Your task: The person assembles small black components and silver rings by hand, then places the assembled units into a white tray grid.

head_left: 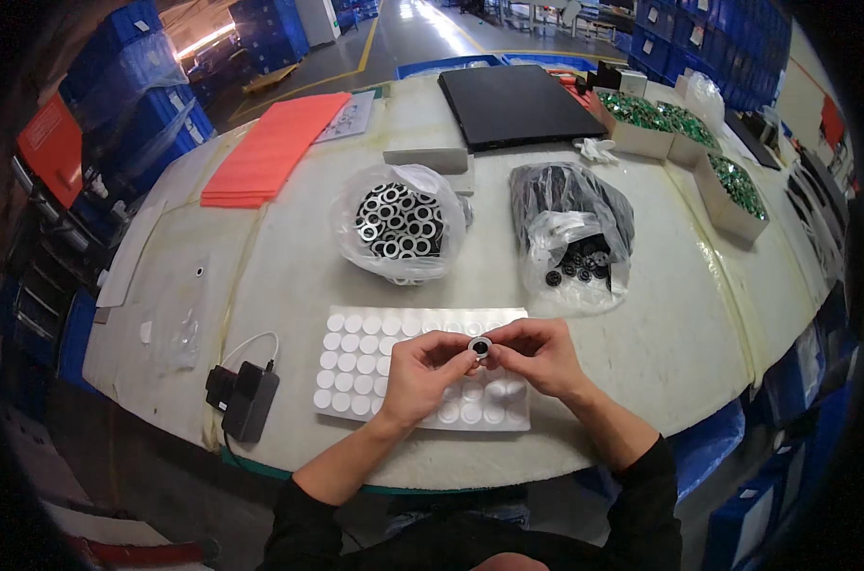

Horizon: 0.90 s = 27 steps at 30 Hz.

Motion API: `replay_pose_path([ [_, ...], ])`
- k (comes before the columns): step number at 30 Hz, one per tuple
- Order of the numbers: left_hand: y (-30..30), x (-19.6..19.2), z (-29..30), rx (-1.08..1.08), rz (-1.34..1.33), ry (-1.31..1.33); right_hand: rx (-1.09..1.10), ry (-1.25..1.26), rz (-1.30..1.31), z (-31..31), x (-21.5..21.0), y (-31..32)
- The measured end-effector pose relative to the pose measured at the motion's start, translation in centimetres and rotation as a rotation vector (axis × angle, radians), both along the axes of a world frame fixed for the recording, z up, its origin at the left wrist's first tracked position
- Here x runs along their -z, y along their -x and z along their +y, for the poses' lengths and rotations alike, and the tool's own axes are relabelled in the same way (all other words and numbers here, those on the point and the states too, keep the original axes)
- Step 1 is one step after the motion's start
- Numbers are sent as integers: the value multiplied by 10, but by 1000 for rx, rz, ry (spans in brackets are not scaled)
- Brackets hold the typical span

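Note:
A small silver metal ring with a dark centre (480,346) is pinched between the fingertips of both my hands. My left hand (424,371) grips its left side, and my right hand (544,357) its right side. Below them lies a white tray (356,419) with rows of round white places, partly covered by my hands. Beyond the tray stands a clear plastic bag (344,238) full of similar silver and black rings (400,221). To its right, another plastic bag (557,195) holds small black round parts (584,262).
Left of the tray sits a black power adapter (252,402) with a white cable. Orange-red sheets (270,152) and a black flat case (517,105) lie farther back. Boxes of green circuit boards (636,112) stand at the far right. A loose ring (199,272) rests on the left.

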<state>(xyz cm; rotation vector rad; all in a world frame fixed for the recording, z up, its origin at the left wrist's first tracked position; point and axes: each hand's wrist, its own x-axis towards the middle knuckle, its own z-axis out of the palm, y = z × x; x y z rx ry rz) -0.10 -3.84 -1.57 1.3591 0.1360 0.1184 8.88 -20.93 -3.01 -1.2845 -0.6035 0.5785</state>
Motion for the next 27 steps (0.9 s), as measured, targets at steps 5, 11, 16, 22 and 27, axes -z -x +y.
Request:
replay_pose_path([
  [5, 2, 1, -3, 15, 39, -27, -2, -46, 39, 2, -3, 3],
  [11, 3, 6, -5, -66, -30, -148, 15, -39, 86, 5, 2, 8],
  [16, 2, 11, -4, -90, -37, -223, 51, -9, 59, 8, 5, 15],
  [22, -1, -1, 6, -50, -233, -611, 31, 69, 58, 3, 0, 13],
  [27, -2, 1, 0, 39, -44, -284, 113, 87, 52, 7, -2, 14],
])
